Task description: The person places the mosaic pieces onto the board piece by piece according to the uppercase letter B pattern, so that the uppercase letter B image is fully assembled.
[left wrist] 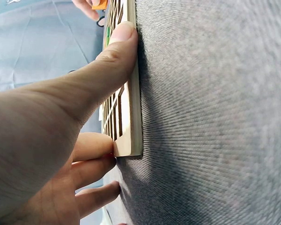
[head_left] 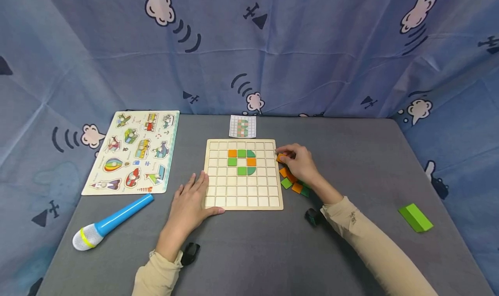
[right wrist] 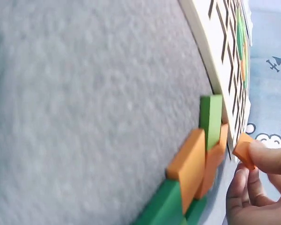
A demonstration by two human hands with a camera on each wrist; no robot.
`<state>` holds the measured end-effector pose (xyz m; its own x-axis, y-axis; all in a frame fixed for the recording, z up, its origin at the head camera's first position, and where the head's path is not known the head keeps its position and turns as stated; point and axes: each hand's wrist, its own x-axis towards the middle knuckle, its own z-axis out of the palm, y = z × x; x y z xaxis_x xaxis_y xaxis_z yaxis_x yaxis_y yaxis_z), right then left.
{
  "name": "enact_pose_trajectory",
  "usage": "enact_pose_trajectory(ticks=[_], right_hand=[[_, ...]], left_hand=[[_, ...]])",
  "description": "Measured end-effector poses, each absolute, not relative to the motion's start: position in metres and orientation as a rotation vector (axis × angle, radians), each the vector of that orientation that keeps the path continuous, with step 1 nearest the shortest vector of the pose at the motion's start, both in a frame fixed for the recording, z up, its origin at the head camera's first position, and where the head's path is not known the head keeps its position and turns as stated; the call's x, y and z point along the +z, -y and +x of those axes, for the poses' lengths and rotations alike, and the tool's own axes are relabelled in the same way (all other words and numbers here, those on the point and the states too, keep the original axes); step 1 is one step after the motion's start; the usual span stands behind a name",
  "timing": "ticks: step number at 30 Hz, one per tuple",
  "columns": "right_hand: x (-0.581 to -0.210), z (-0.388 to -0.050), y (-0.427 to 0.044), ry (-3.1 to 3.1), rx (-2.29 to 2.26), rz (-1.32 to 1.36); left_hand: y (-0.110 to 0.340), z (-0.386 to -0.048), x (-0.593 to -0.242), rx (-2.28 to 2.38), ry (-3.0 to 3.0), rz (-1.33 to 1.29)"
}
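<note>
A wooden grid board [head_left: 225, 202] lies on the table with orange, light green and dark green tiles [head_left: 241, 171] set around one bare cell. My left hand [head_left: 189, 203] rests at its near left corner. The thumb [left wrist: 122, 40] lies on the near edge, and the fingers are by the left side. Beyond the board's right edge, my right hand [head_left: 299, 162] pinches an orange tile [right wrist: 243, 149] between thumb and fingers. Below that hand is a small pile of loose orange and green tiles [head_left: 286, 183], partly hidden by the wrist in the head view.
A small printed pattern card [head_left: 242, 127] lies behind the board. To the left are a picture puzzle board [head_left: 132, 153] and a blue toy microphone [head_left: 124, 213]. A bright green block [head_left: 415, 218] sits at the far right. Patterned cloth [head_left: 312, 49] hangs behind the table.
</note>
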<state>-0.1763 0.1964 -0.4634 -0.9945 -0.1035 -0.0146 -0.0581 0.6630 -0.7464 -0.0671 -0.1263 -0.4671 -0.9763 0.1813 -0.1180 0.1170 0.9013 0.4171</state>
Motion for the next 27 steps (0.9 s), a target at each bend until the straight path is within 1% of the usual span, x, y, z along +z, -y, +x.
enact_pose_trajectory(ticks=[12, 20, 27], right_hand=[[-0.465, -0.171, -0.179, -2.782, -1.366, -0.171], [-0.465, -0.168, -0.163, -2.651, -1.402, -0.38], [-0.468, -0.165, -0.143, -2.605, -1.475, -0.351]], left_hand=[[0.125, -0.068, -0.467, 0.592, -2.918, 0.237], [0.125, -0.068, -0.466, 0.588, -2.91, 0.224], [0.125, -0.068, -0.467, 0.588, -2.908, 0.224]])
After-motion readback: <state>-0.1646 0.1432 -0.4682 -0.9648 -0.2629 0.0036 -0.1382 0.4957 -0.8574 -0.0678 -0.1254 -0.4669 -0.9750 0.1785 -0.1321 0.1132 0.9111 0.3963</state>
